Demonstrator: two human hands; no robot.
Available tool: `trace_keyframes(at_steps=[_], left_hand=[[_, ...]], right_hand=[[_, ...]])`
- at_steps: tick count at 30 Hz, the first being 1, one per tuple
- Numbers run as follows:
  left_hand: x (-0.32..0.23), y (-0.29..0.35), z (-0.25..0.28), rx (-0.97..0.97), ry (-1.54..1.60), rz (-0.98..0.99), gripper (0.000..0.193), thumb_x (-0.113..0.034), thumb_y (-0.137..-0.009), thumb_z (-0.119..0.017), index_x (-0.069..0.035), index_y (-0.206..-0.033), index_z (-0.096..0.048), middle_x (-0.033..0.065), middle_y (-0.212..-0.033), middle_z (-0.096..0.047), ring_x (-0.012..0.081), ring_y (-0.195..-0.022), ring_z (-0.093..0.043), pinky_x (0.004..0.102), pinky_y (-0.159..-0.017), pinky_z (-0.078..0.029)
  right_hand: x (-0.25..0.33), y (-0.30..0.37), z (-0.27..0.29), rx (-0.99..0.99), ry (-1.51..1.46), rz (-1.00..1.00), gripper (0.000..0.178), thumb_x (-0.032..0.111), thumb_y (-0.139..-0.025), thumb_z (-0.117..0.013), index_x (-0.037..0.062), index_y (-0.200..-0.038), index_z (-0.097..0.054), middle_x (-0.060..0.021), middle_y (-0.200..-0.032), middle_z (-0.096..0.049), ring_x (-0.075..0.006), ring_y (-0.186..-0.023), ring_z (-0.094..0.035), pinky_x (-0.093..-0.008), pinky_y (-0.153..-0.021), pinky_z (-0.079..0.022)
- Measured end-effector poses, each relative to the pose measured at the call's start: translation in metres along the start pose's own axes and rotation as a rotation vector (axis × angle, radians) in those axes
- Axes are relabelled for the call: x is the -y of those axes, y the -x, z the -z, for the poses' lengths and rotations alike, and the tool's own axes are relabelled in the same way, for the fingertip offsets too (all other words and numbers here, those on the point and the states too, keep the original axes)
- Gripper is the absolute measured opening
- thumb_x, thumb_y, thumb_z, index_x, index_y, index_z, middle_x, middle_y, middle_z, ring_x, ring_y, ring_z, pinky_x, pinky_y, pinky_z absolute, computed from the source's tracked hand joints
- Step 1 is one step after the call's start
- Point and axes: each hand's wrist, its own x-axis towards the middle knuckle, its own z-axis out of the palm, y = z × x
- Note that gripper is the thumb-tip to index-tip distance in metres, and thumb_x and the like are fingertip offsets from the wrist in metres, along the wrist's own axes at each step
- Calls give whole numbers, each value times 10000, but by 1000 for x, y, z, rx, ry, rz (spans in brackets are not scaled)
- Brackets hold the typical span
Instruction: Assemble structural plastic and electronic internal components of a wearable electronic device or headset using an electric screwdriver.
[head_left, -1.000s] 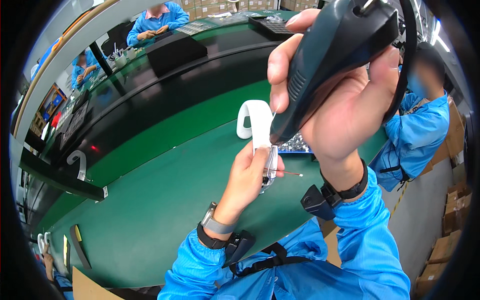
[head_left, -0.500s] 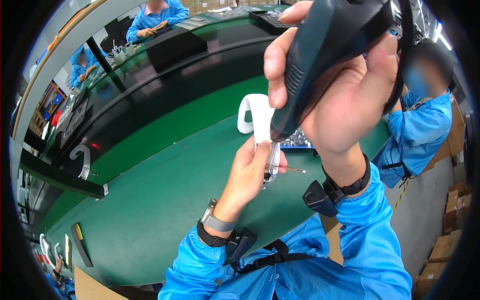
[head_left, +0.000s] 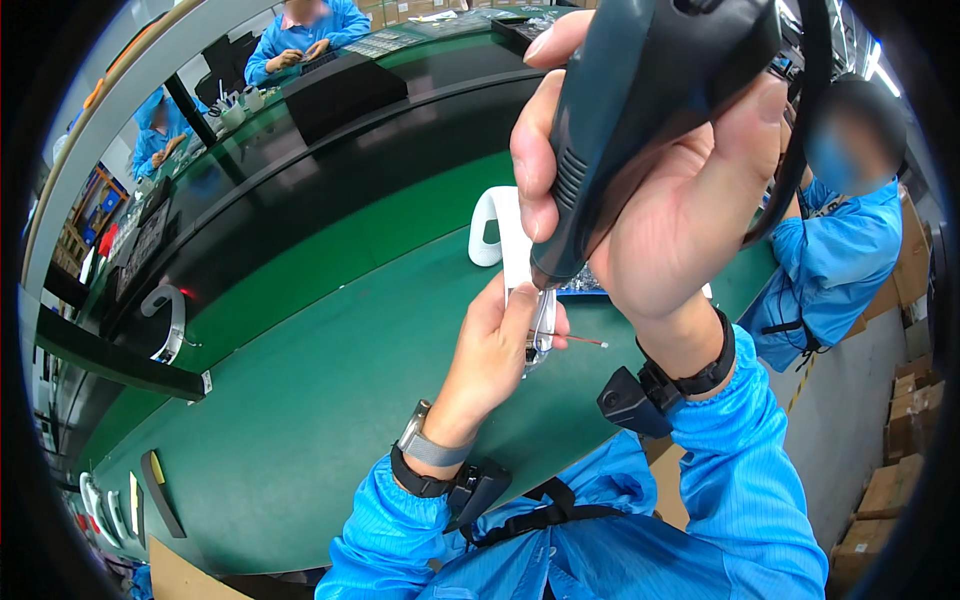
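My right hand (head_left: 665, 235) is wrapped round a black electric screwdriver (head_left: 625, 120) that points down and to the left. Its tip meets a white curved plastic housing (head_left: 513, 235) beside my left thumb; the exact contact spot is hidden. My left hand (head_left: 480, 345) grips the housing's lower part, with the thumb on top and a fingertip showing on the far side. The housing's upper end bends into an open loop. From its lower end, where some inner parts show, a thin red wire (head_left: 578, 341) with a small white connector sticks out to the right.
A blue tray of small shiny parts (head_left: 585, 284) lies behind my right wrist on the green bench (head_left: 330, 450). Another white curved part (head_left: 168, 310) stands at left near a dark post. Dark strips (head_left: 160, 490) lie lower left. A co-worker in blue (head_left: 840, 255) is close on the right.
My right hand and the screwdriver have shifted slightly left, along with most of the view. The housing stays in my left hand. A person's hand at the lower left has gone from sight.
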Motion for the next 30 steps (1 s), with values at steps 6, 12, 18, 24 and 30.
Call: trace_keyframes(at_steps=[6, 12, 18, 24, 30], left_hand=[[-2, -1, -2, 24, -9, -5, 338, -244, -1071, -343, 30, -1173, -513, 82, -812, -639, 139, -708, -631, 278, -676, -543], [0, 1, 1, 13, 21, 2, 330, -200, -1066, -347, 26, -1220, -531, 104, -835, -659, 172, -734, -658, 293, -697, -551], [-7, 2, -1, 62, 2, 10, 310, -145, -1026, -449, 26, -1275, -519, 94, -856, -664, 163, -771, -664, 299, -725, -551], [-2, 1, -6, 71, -125, -14, 371, -55, -959, -575, 33, -1304, -472, 85, -843, -649, 150, -786, -645, 293, -743, -532], [0, 2, -6, 48, -154, -35, 317, -95, -998, -521, 29, -1289, -492, 88, -820, -655, 147, -757, -633, 297, -744, -512]], right_hand=[[-3, -1, 4, -34, -95, -4, 1032, 837, -866, -147, -91, -1117, -523, -153, -668, -604, -156, -471, -556, -254, -431, -452], [6, 6, 35, -61, -163, 155, 963, 795, -900, -238, -90, -1173, -505, -158, -728, -616, -163, -503, -571, -269, -457, -481], [0, 52, 143, -427, 157, 193, 819, 727, -953, -239, -11, -1186, -506, -140, -781, -621, -162, -542, -570, -257, -486, -464], [-26, 106, 197, -596, 412, 203, 829, 777, -920, -257, 26, -1169, -502, -126, -790, -624, -144, -558, -579, -229, -512, -450], [-42, 121, 202, -565, 357, 156, 885, 839, -860, -309, 34, -1172, -503, -122, -799, -628, -139, -581, -590, -234, -545, -466]])
